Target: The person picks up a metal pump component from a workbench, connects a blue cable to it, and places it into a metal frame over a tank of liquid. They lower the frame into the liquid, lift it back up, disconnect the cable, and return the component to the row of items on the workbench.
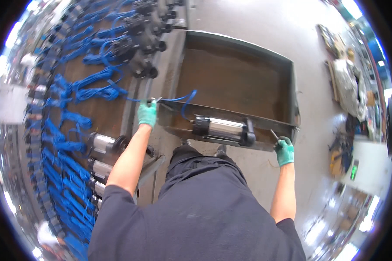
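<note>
My left hand (pixel 147 114), in a green glove, pinches the blue cable (pixel 178 98) beside the trough's left corner. A small silver piece (pixel 157 100) sticks out at its fingertips; its kind is too small to tell. My right hand (pixel 285 151), also green-gloved, is closed round a thin grey rod (pixel 274 134) near the trough's right end. Between the hands a motor pump (pixel 224 129) with a silver cylinder body and black ends lies on its side in the trough's narrow front section. The blue cable loops from its left end.
A large rust-brown metal trough (pixel 239 39) stands ahead of me. To the left, a brown bench (pixel 98 82) carries blue cable bundles (pixel 98 91) and several pumps (pixel 104 143). Sacking-like wrapped goods (pixel 350 89) lie on the floor at the right. My feet are close to the trough.
</note>
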Action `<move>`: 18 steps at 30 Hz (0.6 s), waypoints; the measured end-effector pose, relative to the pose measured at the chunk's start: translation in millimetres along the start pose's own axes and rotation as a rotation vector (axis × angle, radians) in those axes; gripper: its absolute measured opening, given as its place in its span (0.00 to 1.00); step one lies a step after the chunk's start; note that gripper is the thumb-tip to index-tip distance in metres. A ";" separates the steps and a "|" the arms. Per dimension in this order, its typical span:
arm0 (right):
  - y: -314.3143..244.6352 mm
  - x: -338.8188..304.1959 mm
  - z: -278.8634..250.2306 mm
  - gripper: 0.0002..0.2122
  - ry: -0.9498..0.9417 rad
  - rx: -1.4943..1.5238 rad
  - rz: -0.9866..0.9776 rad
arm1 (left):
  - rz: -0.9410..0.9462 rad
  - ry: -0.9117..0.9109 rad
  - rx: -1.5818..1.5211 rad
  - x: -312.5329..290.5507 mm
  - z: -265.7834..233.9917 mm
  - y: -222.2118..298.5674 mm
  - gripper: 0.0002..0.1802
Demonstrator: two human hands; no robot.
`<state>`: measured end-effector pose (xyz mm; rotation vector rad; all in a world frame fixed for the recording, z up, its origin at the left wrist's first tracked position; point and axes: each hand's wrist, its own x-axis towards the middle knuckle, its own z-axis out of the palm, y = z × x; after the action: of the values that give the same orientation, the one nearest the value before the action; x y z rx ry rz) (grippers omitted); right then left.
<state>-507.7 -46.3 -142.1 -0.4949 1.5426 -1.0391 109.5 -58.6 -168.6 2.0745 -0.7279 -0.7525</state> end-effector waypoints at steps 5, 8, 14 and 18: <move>14.1 2.7 -50.6 0.09 0.409 0.299 -0.122 | 0.150 -0.279 -0.025 -32.9 21.3 32.9 0.21; 8.9 15.3 -60.4 0.11 0.472 0.347 -0.151 | 0.550 -0.351 0.011 -7.7 54.3 4.2 0.27; 16.2 46.8 -46.8 0.10 0.504 0.293 -0.134 | 0.023 -0.662 -0.058 -32.7 71.6 71.4 0.28; 20.4 34.3 -46.3 0.10 0.627 -0.539 -0.253 | -0.005 -0.571 -0.122 -62.3 43.1 81.5 0.17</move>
<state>-555.3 -46.8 -180.4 -0.7974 2.3928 -1.0143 18.6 -77.5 -107.3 1.7568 -0.9521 -1.3833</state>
